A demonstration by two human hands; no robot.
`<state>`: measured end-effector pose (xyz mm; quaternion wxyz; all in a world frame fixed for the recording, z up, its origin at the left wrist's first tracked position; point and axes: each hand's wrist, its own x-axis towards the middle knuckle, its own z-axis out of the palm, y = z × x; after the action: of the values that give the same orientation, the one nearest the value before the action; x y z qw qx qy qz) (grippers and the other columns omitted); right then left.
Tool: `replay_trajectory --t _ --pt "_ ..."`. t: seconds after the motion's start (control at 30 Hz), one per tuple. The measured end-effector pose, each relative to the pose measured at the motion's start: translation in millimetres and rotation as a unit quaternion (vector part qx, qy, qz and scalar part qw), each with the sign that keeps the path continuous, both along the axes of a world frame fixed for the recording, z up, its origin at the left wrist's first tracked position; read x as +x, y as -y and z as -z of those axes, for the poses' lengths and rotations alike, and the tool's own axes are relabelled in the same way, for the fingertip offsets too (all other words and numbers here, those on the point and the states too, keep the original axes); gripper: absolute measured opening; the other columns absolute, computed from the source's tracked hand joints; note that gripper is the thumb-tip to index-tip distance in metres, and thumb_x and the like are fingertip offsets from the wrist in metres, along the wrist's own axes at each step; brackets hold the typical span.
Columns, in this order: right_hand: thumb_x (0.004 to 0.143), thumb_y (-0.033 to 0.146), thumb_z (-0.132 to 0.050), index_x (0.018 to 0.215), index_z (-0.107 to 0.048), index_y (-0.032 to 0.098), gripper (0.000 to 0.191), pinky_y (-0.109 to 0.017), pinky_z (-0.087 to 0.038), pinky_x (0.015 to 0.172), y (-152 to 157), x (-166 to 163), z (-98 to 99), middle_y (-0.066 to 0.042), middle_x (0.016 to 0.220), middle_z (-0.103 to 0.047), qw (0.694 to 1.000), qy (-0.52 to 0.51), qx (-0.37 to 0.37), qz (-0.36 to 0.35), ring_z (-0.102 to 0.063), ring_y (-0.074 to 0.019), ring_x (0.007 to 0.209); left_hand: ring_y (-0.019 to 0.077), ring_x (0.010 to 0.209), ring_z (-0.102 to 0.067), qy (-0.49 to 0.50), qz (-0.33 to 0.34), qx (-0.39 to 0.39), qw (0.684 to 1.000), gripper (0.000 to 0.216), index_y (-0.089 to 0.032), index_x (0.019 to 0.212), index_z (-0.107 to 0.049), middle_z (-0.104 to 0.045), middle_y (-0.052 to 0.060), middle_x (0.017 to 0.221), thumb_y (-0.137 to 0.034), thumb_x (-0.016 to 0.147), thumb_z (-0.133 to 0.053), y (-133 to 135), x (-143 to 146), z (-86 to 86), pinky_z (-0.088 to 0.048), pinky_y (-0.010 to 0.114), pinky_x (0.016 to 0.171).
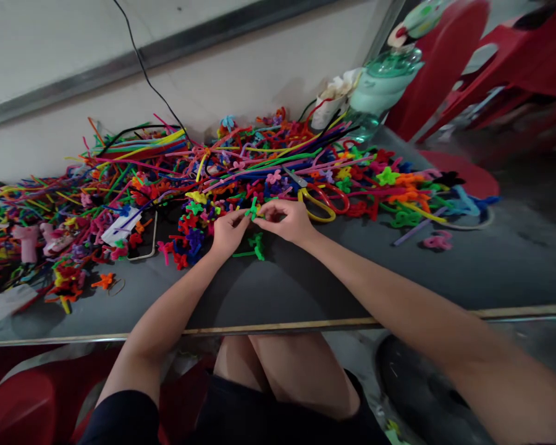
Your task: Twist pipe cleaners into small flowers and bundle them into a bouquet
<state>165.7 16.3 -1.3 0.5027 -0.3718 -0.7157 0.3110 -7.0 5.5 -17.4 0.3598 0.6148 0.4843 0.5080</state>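
A small green pipe-cleaner shape (254,209) is pinched between the fingertips of both hands above the dark tabletop. My left hand (230,232) is closed on its left side, and my right hand (287,219) grips it from the right. Just below them lies another green pipe-cleaner piece (257,246) with a straight stem pointing left. Scissors with yellow and red handles (322,204) rest right beside my right hand. Colourful twisted pipe-cleaner flowers (192,241) are heaped to the left of my left hand.
A long pile of loose pipe cleaners (167,145) runs along the wall. At the back right stand a green bottle (377,93) and a white cup (327,112). A phone (143,238) lies left. Red chairs (440,62) stand right; the table's front edge (278,326) crosses above my legs.
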Motion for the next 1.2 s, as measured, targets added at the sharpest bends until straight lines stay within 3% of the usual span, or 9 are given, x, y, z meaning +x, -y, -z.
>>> replay_trajectory --t 0.1,0.27,0.43,0.57,0.7,0.83,0.93,1.07,1.2 --pt "0.077 0.034 -0.069 0.100 -0.071 0.018 0.028 -0.027 -0.050 0.055 -0.3 0.9 -0.2 -0.002 0.070 -0.068 0.997 0.014 0.077 0.010 -0.058 -0.0126 0.056 0.0137 0.064 -0.068 -0.010 -0.004 -0.002 1.000 0.025 -0.019 0.102 -0.074 -0.075 0.003 0.083 -0.032 0.083 -0.063 0.3 -0.1 -0.5 -0.056 0.026 0.058" --pt "0.083 0.034 -0.064 0.096 -0.075 0.022 0.021 -0.029 -0.052 0.058 -1.9 2.3 2.4 -0.003 0.077 -0.072 0.986 0.062 0.152 0.025 -0.061 -0.0135 0.059 0.0123 0.069 -0.066 -0.076 -0.010 0.050 0.996 0.020 -0.019 0.100 -0.072 -0.074 0.004 0.087 -0.025 0.086 -0.059 3.9 2.4 -7.3 -0.053 0.024 0.062" --pt "0.086 0.039 -0.061 0.117 -0.069 0.023 0.036 -0.028 -0.053 0.059 -1.1 0.9 1.8 -0.004 0.085 -0.073 0.992 0.046 0.113 0.020 -0.060 -0.0125 0.061 0.0103 0.067 -0.062 -0.095 -0.022 0.061 0.993 0.017 -0.017 0.095 -0.069 -0.072 0.003 0.087 -0.026 0.088 -0.057 2.9 3.1 -7.6 -0.049 0.022 0.060" --pt "0.088 0.042 -0.059 0.107 -0.073 0.025 0.030 -0.030 -0.054 0.064 -2.9 3.5 -0.5 -0.004 0.087 -0.074 0.995 0.043 0.084 -0.034 -0.063 -0.0140 0.065 0.0093 0.061 -0.059 -0.096 0.032 0.037 0.994 0.018 -0.017 0.094 -0.068 -0.069 0.001 0.077 -0.027 0.089 -0.053 -1.4 -0.9 -2.6 -0.047 0.021 0.058" --pt "0.084 0.047 -0.064 0.099 -0.076 0.026 0.029 -0.033 -0.055 0.068 -4.3 8.1 -3.6 -0.005 0.089 -0.074 0.996 0.046 0.052 -0.054 -0.066 -0.0163 0.069 0.0090 0.056 -0.056 -0.104 0.119 -0.002 0.987 0.020 -0.015 0.080 -0.066 -0.066 0.001 0.067 -0.031 0.088 -0.055 -4.3 -7.5 -2.4 -0.045 0.021 0.056" --pt "0.080 0.052 -0.067 0.092 -0.078 0.025 0.031 -0.031 -0.053 0.059 -2.7 11.2 -4.8 -0.004 0.084 -0.075 0.997 0.043 0.007 -0.063 -0.062 -0.0141 0.055 0.0092 0.058 -0.057 -0.087 0.170 -0.026 0.981 0.028 -0.015 0.074 -0.065 -0.066 0.002 0.067 -0.036 0.089 -0.053 -4.5 -10.6 -5.3 -0.046 0.021 0.058" --pt "0.079 0.053 -0.067 0.090 -0.078 0.023 0.033 -0.029 -0.049 0.051 0.5 11.1 -5.3 -0.004 0.081 -0.075 0.998 0.030 -0.027 -0.057 -0.057 -0.0116 0.047 0.0099 0.060 -0.061 -0.068 0.170 -0.060 0.981 0.026 -0.015 0.081 -0.068 -0.069 0.003 0.068 -0.035 0.089 -0.053 -3.3 -9.0 -6.2 -0.049 0.021 0.057" --pt "0.074 0.051 -0.073 0.081 -0.078 0.022 0.030 -0.028 -0.048 0.052 3.9 8.2 -7.6 -0.005 0.077 -0.074 0.998 0.007 -0.026 -0.054 -0.059 -0.0126 0.052 0.0105 0.059 -0.064 -0.013 0.133 -0.118 0.984 0.025 -0.014 0.090 -0.072 -0.073 0.004 0.077 -0.036 0.083 -0.062 -1.3 -5.3 -6.1 -0.052 0.021 0.051" --pt "0.072 0.052 -0.074 0.082 -0.078 0.022 0.033 -0.025 -0.047 0.048 2.7 5.9 -7.7 -0.003 0.074 -0.072 0.992 -0.044 -0.074 -0.096 -0.057 -0.0103 0.050 0.0141 0.069 -0.070 0.058 0.097 -0.120 0.986 0.034 -0.014 0.093 -0.073 -0.075 0.006 0.083 -0.042 0.075 -0.070 -0.2 -3.5 -7.3 -0.054 0.020 0.050"
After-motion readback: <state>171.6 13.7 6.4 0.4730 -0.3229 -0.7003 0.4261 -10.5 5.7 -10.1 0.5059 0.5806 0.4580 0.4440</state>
